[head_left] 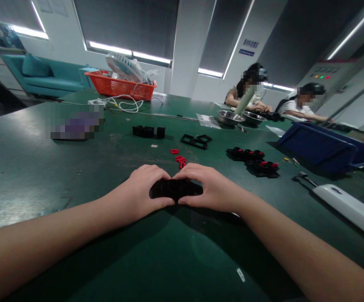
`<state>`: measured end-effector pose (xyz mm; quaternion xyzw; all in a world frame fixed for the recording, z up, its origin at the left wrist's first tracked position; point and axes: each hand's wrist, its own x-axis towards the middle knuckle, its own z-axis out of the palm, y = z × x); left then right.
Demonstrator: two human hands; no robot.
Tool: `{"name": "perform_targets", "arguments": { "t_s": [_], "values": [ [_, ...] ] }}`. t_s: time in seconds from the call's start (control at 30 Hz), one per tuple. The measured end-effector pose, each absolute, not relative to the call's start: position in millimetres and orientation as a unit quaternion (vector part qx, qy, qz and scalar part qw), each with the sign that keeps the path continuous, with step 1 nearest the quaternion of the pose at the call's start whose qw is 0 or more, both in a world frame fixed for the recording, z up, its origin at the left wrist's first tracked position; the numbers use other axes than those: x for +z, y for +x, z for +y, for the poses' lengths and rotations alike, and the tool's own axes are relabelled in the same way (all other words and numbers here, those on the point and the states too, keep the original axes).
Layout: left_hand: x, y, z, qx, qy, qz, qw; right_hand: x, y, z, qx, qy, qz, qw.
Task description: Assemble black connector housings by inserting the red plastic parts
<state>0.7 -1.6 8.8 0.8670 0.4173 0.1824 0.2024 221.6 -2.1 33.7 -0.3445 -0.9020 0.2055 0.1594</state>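
Both my hands grip one black plastic part (174, 187) just above the green table (43, 176). My left hand (142, 191) wraps its left end, fingers curled over the top. My right hand (209, 188) closes on the right end the same way. Just beyond my fingers lie small red clips (179, 158). Farther off sit a row of black blocks (149, 131), empty black frames (196, 140), and black parts fitted with red clips (253, 159).
An orange basket (120, 87) and a white cable (123, 102) lie at the far side. Steel bowls (230, 118), a blue bin (318, 149) and a white tool (345, 205) stand to the right. Two other people sit at the far right end.
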Motion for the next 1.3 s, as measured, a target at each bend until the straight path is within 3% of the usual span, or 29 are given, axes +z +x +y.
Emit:
{"name": "perform_targets", "arguments": {
  "t_s": [1.3],
  "values": [
    [8.4,0.7,-2.0,0.167,0.869,0.421,0.2,32.3,221.1,-2.1,0.195,-0.343,-0.906,0.154]
  ]
}}
